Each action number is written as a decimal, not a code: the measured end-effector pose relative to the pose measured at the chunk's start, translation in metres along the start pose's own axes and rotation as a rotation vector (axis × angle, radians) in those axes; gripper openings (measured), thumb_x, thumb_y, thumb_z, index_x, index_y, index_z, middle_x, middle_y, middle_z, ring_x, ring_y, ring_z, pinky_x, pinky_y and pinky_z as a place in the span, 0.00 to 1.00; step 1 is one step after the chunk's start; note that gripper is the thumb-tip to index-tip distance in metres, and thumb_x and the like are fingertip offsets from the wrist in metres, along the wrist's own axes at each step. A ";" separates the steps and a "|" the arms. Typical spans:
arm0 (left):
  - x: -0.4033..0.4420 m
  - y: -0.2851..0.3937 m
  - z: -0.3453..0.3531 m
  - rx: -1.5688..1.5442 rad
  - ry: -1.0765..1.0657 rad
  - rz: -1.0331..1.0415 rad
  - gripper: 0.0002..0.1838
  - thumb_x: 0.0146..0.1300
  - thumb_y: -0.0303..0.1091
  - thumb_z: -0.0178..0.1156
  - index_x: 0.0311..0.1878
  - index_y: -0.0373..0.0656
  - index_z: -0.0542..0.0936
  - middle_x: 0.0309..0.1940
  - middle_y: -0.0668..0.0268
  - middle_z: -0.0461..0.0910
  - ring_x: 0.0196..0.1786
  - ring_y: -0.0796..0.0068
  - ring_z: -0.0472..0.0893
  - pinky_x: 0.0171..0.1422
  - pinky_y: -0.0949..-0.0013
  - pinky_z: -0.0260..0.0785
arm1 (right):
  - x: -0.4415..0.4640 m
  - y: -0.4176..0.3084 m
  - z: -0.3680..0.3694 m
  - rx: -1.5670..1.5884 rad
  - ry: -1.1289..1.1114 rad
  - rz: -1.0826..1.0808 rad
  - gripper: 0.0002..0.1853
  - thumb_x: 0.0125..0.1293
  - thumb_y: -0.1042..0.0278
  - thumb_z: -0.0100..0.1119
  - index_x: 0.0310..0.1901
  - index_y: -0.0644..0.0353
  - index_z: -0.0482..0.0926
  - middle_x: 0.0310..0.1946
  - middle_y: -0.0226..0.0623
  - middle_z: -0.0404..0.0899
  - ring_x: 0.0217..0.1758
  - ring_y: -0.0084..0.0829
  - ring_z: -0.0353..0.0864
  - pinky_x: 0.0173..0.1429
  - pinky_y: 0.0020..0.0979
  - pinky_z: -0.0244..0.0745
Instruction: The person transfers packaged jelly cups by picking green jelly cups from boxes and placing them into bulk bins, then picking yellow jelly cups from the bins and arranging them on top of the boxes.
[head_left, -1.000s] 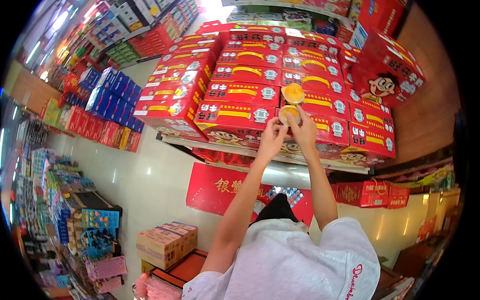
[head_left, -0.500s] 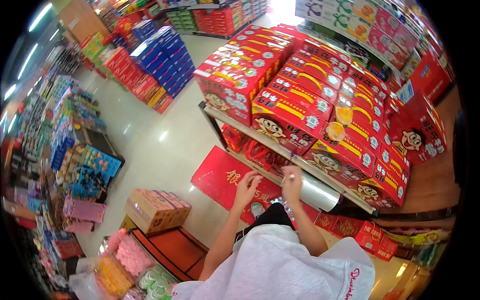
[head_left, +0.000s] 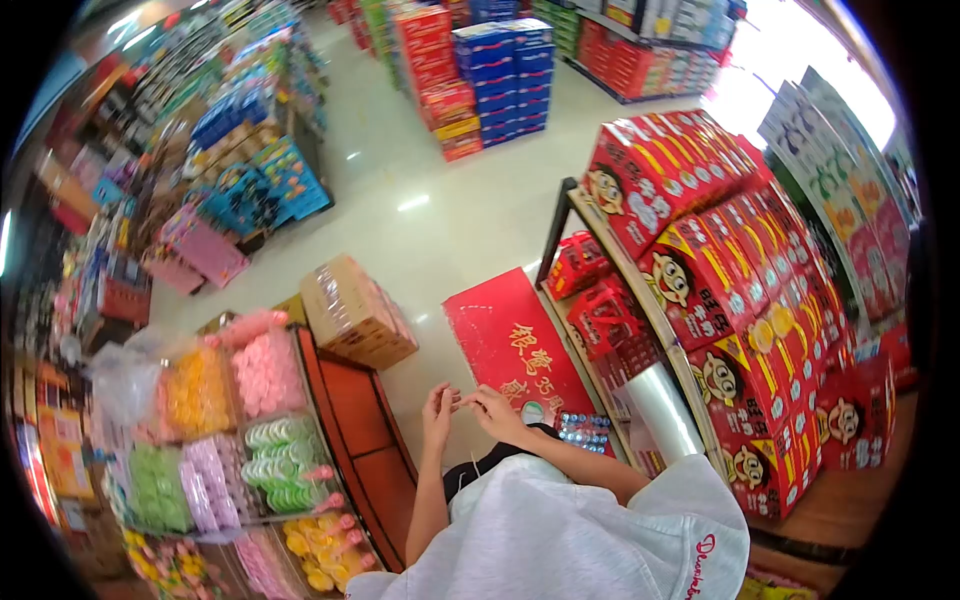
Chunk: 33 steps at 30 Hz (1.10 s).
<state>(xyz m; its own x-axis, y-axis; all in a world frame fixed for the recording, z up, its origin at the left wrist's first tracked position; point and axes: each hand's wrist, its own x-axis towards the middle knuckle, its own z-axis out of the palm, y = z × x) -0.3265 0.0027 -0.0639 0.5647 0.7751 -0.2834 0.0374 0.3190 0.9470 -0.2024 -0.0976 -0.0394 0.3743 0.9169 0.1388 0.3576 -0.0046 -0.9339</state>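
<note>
My left hand [head_left: 438, 412] is raised in front of my waist with its fingers curled. Close beside it is my right hand [head_left: 495, 412], its fingers bent and the fingertips meeting those of the left. Whatever may be pinched between them is too small to make out. Below and beyond the hands lies a flat red panel [head_left: 500, 320] with gold characters on the floor. A pack of shiny-topped cans [head_left: 583, 432] is to the right of my right hand, near my shoe.
At the right, a shelf rack [head_left: 625, 275] carries red milk cartons [head_left: 750, 270]. On the left, a wooden-sided display bin [head_left: 365, 430] holds bagged sweets in several colours, with a cardboard box [head_left: 355, 312] beyond it. Blue boxes [head_left: 500, 80] are stacked farther off.
My view has turned left, so the milk rack sits farther right and the sweets bin shows more. My hands, apart before, have come together at the fingertips.
</note>
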 end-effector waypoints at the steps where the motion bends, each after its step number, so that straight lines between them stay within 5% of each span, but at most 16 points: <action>1: -0.005 0.001 -0.012 -0.019 0.037 0.006 0.20 0.72 0.40 0.51 0.60 0.36 0.70 0.48 0.58 0.78 0.50 0.70 0.78 0.54 0.68 0.73 | 0.003 -0.006 0.011 0.004 -0.041 -0.004 0.09 0.65 0.78 0.50 0.43 0.62 0.79 0.33 0.43 0.72 0.35 0.38 0.75 0.37 0.34 0.69; 3: -0.019 0.002 -0.034 -0.034 0.133 0.031 0.20 0.73 0.41 0.51 0.59 0.36 0.71 0.46 0.57 0.79 0.49 0.70 0.78 0.53 0.68 0.72 | 0.009 -0.019 0.034 0.010 -0.124 -0.016 0.09 0.64 0.78 0.50 0.43 0.62 0.79 0.33 0.43 0.72 0.34 0.38 0.74 0.37 0.34 0.68; 5: -0.033 0.000 -0.056 -0.028 0.211 0.089 0.20 0.73 0.41 0.51 0.58 0.35 0.71 0.46 0.57 0.79 0.49 0.71 0.78 0.53 0.69 0.72 | 0.012 -0.030 0.058 0.080 -0.258 -0.049 0.10 0.61 0.78 0.49 0.42 0.62 0.78 0.38 0.47 0.75 0.42 0.47 0.76 0.46 0.39 0.71; 8: -0.055 -0.003 -0.085 -0.064 0.339 0.151 0.19 0.73 0.41 0.51 0.57 0.35 0.72 0.44 0.59 0.79 0.48 0.73 0.78 0.53 0.71 0.71 | 0.012 -0.029 0.108 0.092 -0.304 -0.240 0.10 0.64 0.79 0.48 0.43 0.63 0.77 0.34 0.45 0.73 0.34 0.39 0.75 0.36 0.34 0.69; 15: -0.126 -0.005 -0.164 -0.149 0.708 0.230 0.17 0.72 0.39 0.52 0.55 0.36 0.73 0.44 0.62 0.79 0.46 0.76 0.77 0.51 0.73 0.70 | -0.004 -0.050 0.217 0.170 -0.620 -0.225 0.11 0.62 0.78 0.50 0.46 0.65 0.75 0.36 0.45 0.74 0.35 0.39 0.76 0.40 0.33 0.72; 21: -0.201 -0.011 -0.231 -0.264 0.966 0.307 0.16 0.72 0.37 0.52 0.57 0.37 0.72 0.44 0.65 0.79 0.44 0.78 0.78 0.46 0.77 0.72 | -0.016 -0.110 0.299 0.133 -0.798 -0.455 0.14 0.60 0.77 0.55 0.49 0.66 0.74 0.36 0.44 0.73 0.36 0.38 0.77 0.40 0.33 0.74; 25: -0.259 -0.005 -0.266 -0.410 1.121 0.174 0.18 0.72 0.39 0.52 0.57 0.37 0.72 0.42 0.65 0.79 0.43 0.78 0.79 0.45 0.77 0.72 | -0.033 -0.142 0.355 0.137 -0.880 -0.580 0.14 0.61 0.73 0.56 0.49 0.63 0.76 0.42 0.48 0.76 0.46 0.46 0.76 0.54 0.40 0.70; 26: -0.269 -0.010 -0.276 -0.365 1.194 0.169 0.20 0.72 0.41 0.52 0.58 0.36 0.72 0.43 0.63 0.79 0.43 0.76 0.79 0.44 0.75 0.73 | -0.036 -0.155 0.365 0.144 -1.016 -0.475 0.14 0.60 0.72 0.56 0.48 0.63 0.76 0.44 0.49 0.76 0.49 0.50 0.74 0.57 0.45 0.66; 31: -0.312 -0.065 -0.317 -0.213 1.325 -0.008 0.22 0.70 0.43 0.54 0.59 0.35 0.71 0.45 0.59 0.79 0.44 0.71 0.80 0.46 0.70 0.74 | -0.064 -0.146 0.432 0.014 -1.125 -0.610 0.16 0.55 0.74 0.55 0.47 0.65 0.75 0.41 0.48 0.76 0.48 0.50 0.75 0.53 0.47 0.68; 33: -0.321 -0.088 -0.325 -0.062 1.467 -0.146 0.22 0.69 0.40 0.56 0.60 0.36 0.71 0.45 0.54 0.79 0.44 0.68 0.80 0.44 0.68 0.74 | -0.070 -0.146 0.448 -0.265 -1.184 -0.609 0.17 0.56 0.74 0.54 0.49 0.64 0.74 0.42 0.49 0.76 0.49 0.50 0.75 0.52 0.47 0.71</action>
<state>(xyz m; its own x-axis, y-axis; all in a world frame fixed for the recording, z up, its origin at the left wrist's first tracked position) -0.7791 -0.0970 -0.1053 -0.7635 0.5691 -0.3051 -0.0364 0.4338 0.9003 -0.6644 0.0176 -0.0610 -0.8067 0.5907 0.0136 0.4039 0.5681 -0.7171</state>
